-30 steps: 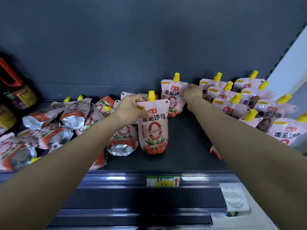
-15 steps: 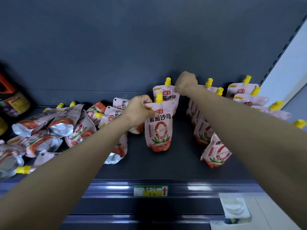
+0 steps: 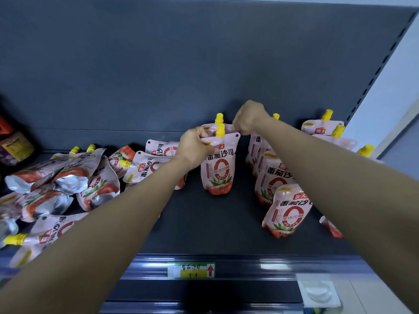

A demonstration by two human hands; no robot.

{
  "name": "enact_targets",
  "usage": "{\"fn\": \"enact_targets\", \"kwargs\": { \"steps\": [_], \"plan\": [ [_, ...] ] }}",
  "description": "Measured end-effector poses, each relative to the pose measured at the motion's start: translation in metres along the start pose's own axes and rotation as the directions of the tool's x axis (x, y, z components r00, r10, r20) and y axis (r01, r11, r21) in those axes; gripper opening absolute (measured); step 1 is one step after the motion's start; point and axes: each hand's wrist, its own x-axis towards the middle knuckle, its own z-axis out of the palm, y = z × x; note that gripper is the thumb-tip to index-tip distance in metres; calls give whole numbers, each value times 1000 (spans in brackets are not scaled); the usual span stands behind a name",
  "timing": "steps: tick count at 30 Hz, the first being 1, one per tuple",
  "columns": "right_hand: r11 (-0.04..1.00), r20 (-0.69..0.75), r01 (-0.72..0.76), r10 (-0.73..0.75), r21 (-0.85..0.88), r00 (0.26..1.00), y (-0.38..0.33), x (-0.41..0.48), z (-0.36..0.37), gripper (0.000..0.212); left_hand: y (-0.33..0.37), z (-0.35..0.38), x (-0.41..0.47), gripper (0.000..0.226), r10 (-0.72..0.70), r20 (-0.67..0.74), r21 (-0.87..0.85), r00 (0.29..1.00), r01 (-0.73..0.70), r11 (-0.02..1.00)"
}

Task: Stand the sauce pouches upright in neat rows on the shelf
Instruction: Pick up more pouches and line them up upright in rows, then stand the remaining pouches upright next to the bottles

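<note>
Two pouches stand in file on the shelf (image 3: 204, 225). The left hand (image 3: 192, 147) grips the front pouch (image 3: 218, 171) by its corner, the right hand (image 3: 249, 118) pinches the rear pouch (image 3: 219, 118), and the two pouches are closer together than before.

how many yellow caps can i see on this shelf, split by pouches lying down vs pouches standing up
Caps on lying pouches: 4
Caps on standing pouches: 6
Total: 10
The right arm may hide more.
</note>
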Motion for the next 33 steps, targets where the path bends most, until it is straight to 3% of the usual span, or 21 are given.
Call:
{"fn": "enact_targets", "kwargs": {
  "steps": [8,12,17,22,28,33],
  "plan": [
    [988,-55,154,-154,14,987,1,9,-14,28,4,6,-2,22,-22,66,-62,998,26,998],
    [975,-155,221,-223,-28,962,-6,-2,-22,22,9,0,-8,22,3,108,-66,994,4,998],
    [904,-229,424,-402,53,887,-25,-21,-32,19,22,-24,-26,23,47,135,-59,990,-40,997],
    [818,-204,573,-553,54,808,-55,-44,-26,20,20,-63,-47,21,15,19,34,1000,-16,999],
    [747,-10,659,-661,89,750,-84,-59,3,21,0,-102,-79,15,-78,-198,67,977,92,993],
    [747,253,663,-633,-47,731,-103,-57,51,30,-22,-122,-102,20,-122,-326,118,937,168,979]
  ]
}}
